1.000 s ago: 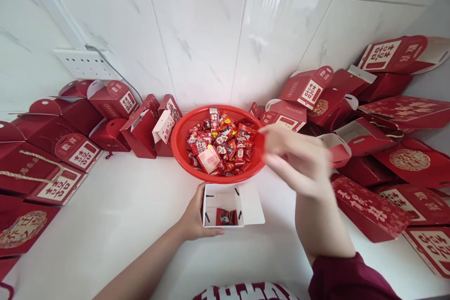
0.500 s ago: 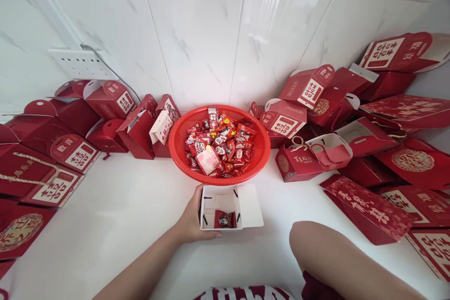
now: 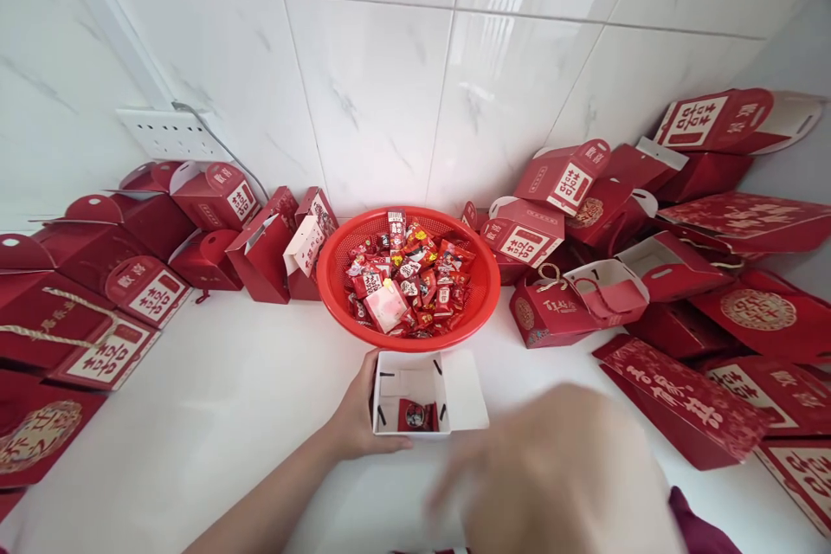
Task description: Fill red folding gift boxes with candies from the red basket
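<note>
My left hand [image 3: 360, 415] grips the left side of a small box [image 3: 410, 389], its white inside facing up and its lid flap folded out to the right. One red wrapped sweet [image 3: 415, 415] lies at the bottom of the box. Just behind it stands a red plastic basket [image 3: 484, 299] holding several red-wrapped sweets and a pink-and-white packet [image 3: 387, 306]. At the lower right, my right hand [image 3: 493, 476] is badly smeared by motion, close to the box's front right; its fingers cannot be made out clearly.
Several red gift boxes line the white table [image 3: 214, 398] on the left [image 3: 260, 255] and are piled on the right [image 3: 688, 398]. A tiled wall [image 3: 376, 104] rises behind, with a socket strip [image 3: 169, 135] and a cable at its left.
My right hand has come into view at the lower right, where a bent limb was seen before. The camera view has shifted slightly; my left hand keeps its hold on the box.
</note>
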A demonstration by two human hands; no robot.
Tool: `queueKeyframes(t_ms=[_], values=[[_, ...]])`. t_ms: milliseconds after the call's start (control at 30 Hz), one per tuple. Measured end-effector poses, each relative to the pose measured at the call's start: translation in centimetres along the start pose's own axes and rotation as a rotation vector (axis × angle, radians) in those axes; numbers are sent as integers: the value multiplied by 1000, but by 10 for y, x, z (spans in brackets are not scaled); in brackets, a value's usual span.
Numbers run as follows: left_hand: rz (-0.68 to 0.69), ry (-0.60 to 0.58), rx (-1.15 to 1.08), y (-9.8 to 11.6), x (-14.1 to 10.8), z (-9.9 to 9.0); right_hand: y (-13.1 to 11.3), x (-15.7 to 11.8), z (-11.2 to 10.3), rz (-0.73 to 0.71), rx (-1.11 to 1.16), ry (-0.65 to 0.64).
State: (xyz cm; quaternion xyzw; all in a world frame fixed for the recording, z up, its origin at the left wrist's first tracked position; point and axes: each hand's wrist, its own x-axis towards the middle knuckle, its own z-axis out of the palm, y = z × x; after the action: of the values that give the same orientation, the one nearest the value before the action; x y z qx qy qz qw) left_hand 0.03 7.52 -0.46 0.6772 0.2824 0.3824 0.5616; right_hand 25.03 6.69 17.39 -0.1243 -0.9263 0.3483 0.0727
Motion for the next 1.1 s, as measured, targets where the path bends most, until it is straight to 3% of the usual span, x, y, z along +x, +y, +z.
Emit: queueKeyframes(t_ms=[67,167,200,300,400,533,633,900,1100], values=[[8,3,5,1,1,0,26,11,-17,85,-15,93],[5,-2,10,3,2,1,83,26,-44,495,-186,219],[0,-8,12,3,3,1,102,31,-49,600,-229,153],[-13,-18,14,3,3,1,147,49,-49,662,-307,190],[-3,-13,22,1,3,0,169,68,-34,630,-340,168],[4,-16,32,0,2,0,179,78,-23,662,-350,65],[2,-16,27,1,3,0,175,69,-25,654,-344,82],[22,7,59,-2,4,1,132,25,-8,575,-281,531],[111,25,194,-6,-3,5,127,7,12,609,-149,853]])
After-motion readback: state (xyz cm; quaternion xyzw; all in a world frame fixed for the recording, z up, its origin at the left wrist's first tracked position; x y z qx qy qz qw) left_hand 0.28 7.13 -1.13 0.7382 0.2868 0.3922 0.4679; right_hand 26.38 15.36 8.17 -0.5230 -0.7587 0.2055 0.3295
